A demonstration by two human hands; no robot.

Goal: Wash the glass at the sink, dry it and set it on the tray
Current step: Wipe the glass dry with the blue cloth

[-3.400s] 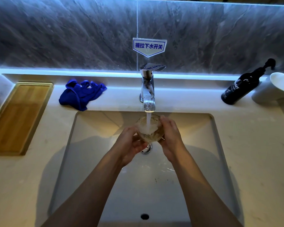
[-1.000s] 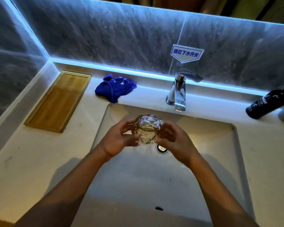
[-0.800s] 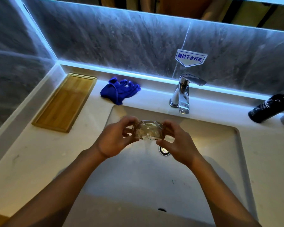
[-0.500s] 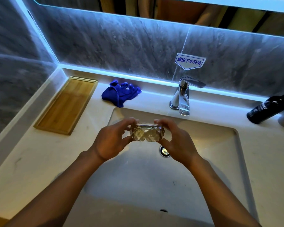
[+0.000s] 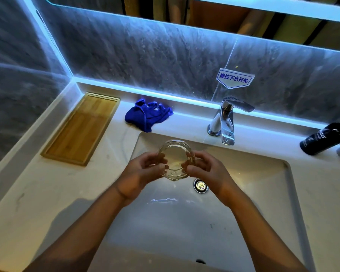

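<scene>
A faceted clear glass is held upright over the back left part of the sink, its open mouth facing up at me. My left hand grips its left side and my right hand grips its right side. The chrome faucet stands behind and to the right, with no water running. A crumpled blue cloth lies on the counter behind the sink's left corner. The wooden tray sits on the counter at the far left with nothing on it.
A black pump bottle lies at the right edge of the counter. The drain plug is just right of the glass, low in the basin. A blue-lettered sign hangs on the grey wall above the faucet.
The water has stopped. Both hands took the glass left from under the faucet, turned it mouth-down over the basin, then back upright. My view swung left.
</scene>
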